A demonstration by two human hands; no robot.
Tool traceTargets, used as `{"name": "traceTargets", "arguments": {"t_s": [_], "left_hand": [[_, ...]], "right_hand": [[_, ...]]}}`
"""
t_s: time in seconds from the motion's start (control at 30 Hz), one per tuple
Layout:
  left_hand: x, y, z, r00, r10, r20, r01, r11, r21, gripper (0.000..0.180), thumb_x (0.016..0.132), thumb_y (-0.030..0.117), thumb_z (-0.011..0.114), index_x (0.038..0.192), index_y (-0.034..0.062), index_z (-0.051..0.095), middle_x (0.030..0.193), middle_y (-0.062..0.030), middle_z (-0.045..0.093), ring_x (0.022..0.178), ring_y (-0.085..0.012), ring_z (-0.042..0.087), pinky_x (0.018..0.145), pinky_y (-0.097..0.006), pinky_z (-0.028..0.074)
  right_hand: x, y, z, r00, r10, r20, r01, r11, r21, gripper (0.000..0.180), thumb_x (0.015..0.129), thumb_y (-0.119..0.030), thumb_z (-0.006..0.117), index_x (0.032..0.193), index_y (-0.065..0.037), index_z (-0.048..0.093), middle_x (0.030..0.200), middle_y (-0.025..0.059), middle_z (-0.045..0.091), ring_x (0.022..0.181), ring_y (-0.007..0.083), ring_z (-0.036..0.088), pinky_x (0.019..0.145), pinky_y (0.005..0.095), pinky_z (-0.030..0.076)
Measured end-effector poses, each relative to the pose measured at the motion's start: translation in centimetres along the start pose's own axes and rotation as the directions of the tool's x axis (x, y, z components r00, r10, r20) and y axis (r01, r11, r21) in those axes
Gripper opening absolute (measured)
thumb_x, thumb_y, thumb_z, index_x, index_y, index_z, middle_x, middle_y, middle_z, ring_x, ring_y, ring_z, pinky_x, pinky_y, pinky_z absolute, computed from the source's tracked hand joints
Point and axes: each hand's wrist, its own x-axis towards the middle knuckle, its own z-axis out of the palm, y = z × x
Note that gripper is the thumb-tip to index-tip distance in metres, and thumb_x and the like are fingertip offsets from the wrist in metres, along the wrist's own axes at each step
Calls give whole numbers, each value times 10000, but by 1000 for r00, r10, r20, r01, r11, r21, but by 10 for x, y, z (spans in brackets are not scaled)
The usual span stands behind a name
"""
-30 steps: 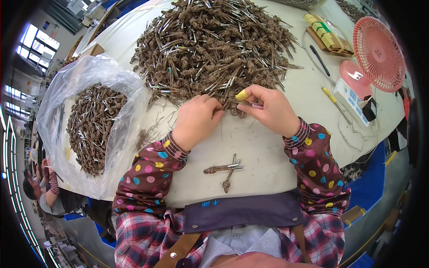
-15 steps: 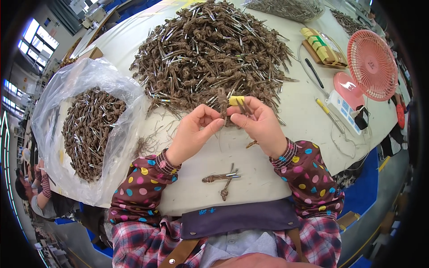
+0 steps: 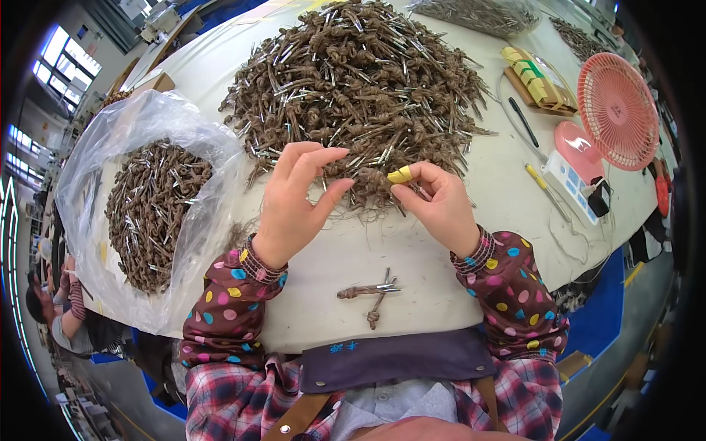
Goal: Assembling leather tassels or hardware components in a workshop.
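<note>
Right now, as I watch, the person's left hand (image 3: 288, 204) is spread open and empty, thumb well apart from the fingers. The right hand (image 3: 443, 210), yellow tape (image 3: 400, 175) around one finger, has thumb and forefinger nearly together beside a brown knotted cord (image 3: 372, 181); I can't tell whether they grip it. That cord lies at the person's twelve o'clock, by the near edge of a heap of metal-tipped cords (image 3: 353, 88). A clear plastic bag (image 3: 82, 228) sits at ten o'clock, a pink fan (image 3: 618, 110) at one.
</note>
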Motion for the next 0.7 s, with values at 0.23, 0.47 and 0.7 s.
{"name": "traceTargets", "arguments": {"t_s": [0.23, 0.47, 0.7], "left_hand": [[-6, -3, 11, 979, -26, 200, 47, 994, -101, 352, 721, 134, 764, 1058, 103, 665, 964, -85, 596, 832, -242, 587, 715, -319, 489], [-8, -11, 10, 977, -85, 195, 137, 953, -270, 215, 763, 67, 717, 977, 86, 703, 854, -68, 625, 741, -195, 603, 644, -285, 491], [-2, -20, 6, 998, 46, 34, -48, 996, 73, 73, 809, 52, 650, 856, 30, 598, 798, -83, 579, 749, -252, 576, 656, -336, 463]], "right_hand": [[-5, 3, 6, 995, -92, 24, 95, 978, -184, 183, 802, -62, 681, 963, -2, 618, 791, 53, 647, 672, 69, 576, 598, 212, 470], [-6, -5, 6, 985, -168, 47, 174, 965, -196, 165, 813, -80, 682, 946, -2, 621, 701, 15, 586, 578, 40, 481, 523, 201, 400], [-4, -3, 4, 993, -99, 68, 107, 987, -117, 138, 822, -78, 679, 928, -10, 624, 611, -43, 495, 538, 11, 362, 480, 187, 307]]}}
